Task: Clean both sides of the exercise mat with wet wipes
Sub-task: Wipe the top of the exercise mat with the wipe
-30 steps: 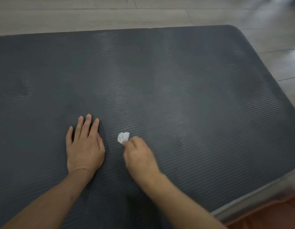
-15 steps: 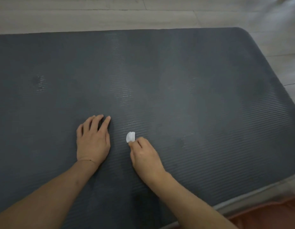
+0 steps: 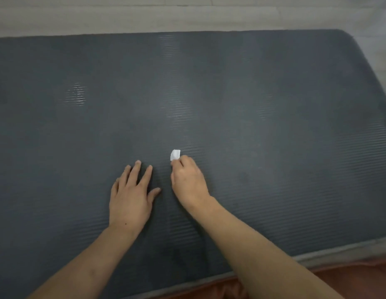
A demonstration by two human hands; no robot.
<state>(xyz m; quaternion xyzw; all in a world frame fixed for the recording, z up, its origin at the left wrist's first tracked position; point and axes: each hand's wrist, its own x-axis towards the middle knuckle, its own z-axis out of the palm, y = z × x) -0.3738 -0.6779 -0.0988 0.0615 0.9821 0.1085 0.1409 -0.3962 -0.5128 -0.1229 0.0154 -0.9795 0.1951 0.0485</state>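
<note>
My left hand (image 3: 131, 198) lay flat, fingers spread, on the dark ribbed mat (image 3: 274, 126), while my right hand (image 3: 187, 180) pinched a small white wipe (image 3: 175, 154) at its twelve o'clock, pale floor (image 3: 123, 16) beyond.

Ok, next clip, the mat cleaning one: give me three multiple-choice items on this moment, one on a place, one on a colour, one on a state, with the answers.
1. Where does the left hand lie?
A. Flat on the mat
B. On the floor
C. Raised in the air

2. What colour is the wipe?
A. Blue
B. White
C. Yellow

3. How is the wipe held?
A. Lying loose on the mat
B. Spread flat under the left palm
C. Bunched small and pinched by the right hand

Answers:
1. A, its fingers are straight and spread on the dark ribbed surface.
2. B, it shows as a small white wad against the dark grey mat.
3. C, the right hand's fingers are curled round it, with only a bit poking out past the fingertips.
</note>
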